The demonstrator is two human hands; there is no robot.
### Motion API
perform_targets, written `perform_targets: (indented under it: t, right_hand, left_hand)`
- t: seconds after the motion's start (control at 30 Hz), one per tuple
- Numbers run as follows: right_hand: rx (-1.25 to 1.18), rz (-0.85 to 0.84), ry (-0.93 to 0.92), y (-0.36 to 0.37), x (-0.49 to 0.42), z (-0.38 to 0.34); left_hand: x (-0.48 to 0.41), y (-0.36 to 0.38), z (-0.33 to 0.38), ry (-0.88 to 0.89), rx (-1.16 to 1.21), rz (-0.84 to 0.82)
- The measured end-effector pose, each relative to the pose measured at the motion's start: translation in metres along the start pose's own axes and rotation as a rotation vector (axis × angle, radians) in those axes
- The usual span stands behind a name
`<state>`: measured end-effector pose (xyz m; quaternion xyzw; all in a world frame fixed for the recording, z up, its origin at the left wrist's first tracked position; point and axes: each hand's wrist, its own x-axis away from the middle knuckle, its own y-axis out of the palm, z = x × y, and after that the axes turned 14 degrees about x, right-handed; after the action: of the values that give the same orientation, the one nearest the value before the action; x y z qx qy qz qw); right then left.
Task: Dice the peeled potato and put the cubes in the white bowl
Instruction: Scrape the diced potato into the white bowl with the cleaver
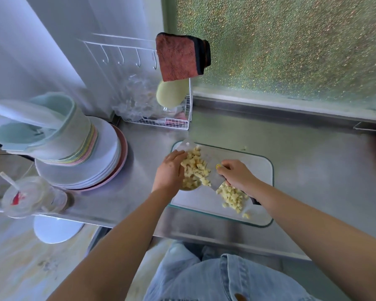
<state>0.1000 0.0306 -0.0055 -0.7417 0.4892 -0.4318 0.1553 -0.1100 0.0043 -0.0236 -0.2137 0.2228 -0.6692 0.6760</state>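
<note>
Over the cutting board [258,168], right hand [237,174] grips the cleaver [213,158]; left hand [170,170], fingers straight, presses potato cubes [195,168]; white bowl [190,189] half-hidden beneath; plates [109,168] left.

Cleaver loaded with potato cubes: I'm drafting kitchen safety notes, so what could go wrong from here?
The left hand pushes cubes off the cleaver; its fingers could catch the edge. The white bowl shows only a sliver beneath that hand, so cubes may spill onto the counter.
</note>
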Motion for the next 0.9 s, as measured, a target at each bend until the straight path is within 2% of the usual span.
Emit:
perform_targets:
  t: [0.23,0.4,0.47,0.7,0.9]
  right_hand:
    - [0.005,0.021,0.019,-0.002,-0.002,0.003]
    - [0.048,0.017,0.015,0.001,-0.003,0.001]
    - [0.023,0.026,0.026,0.0,-0.004,0.002]
    - [0.014,0.021,0.04,-0.002,-0.002,0.004]
    - [0.057,0.007,-0.002,-0.002,-0.001,-0.003]
  left_hand:
    - [0.003,0.001,0.0,0.056,0.011,0.032]
    - [-0.008,0.011,0.008,0.093,0.028,-0.129]
    - [-0.005,0.009,0.0,0.087,0.005,-0.141]
    - [-0.002,0.003,-0.002,0.092,-0.01,-0.017]
    - [-0.016,0.01,0.01,0.204,-0.066,-0.211]
